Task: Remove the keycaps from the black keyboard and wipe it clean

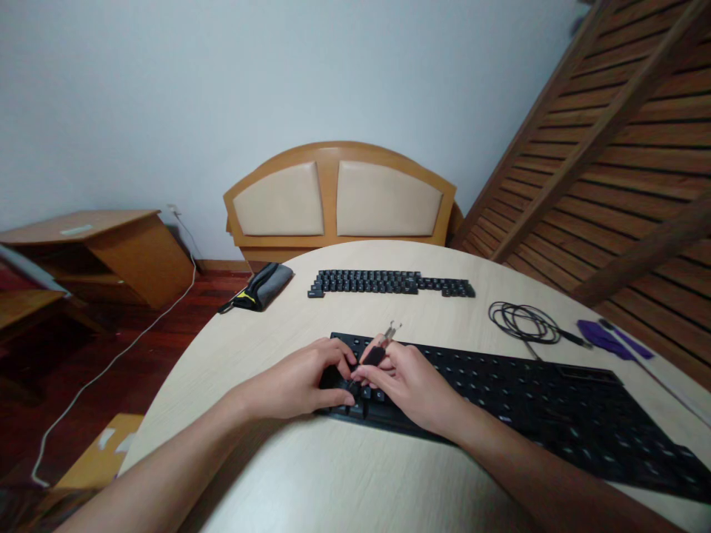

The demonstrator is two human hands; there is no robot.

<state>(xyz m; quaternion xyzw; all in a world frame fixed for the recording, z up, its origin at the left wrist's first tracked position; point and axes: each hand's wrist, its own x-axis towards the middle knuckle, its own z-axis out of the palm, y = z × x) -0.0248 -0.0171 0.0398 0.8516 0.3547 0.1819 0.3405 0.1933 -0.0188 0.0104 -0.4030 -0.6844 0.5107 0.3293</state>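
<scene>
A black keyboard (478,377) lies at a slant across the near right of the table, with most of its key positions stripped of caps and a few caps left at its left end. My right hand (414,381) is closed around a keycap puller (374,355) with a dark handle. Its thin wire prongs stick up past my fingers, while its lower end points down at the keyboard's left end. My left hand (311,377) rests on that same end, thumb and index finger apart on either side of the tool's lower tip. What lies right under the fingertips is partly hidden.
Loose black keycaps (366,281) stand in rows on the far side of the round table (249,459). A grey-black pouch (266,287) lies left of them. At right are a coiled black cable (525,323), a purple cloth (611,340) and a thin stick-like tool (630,344).
</scene>
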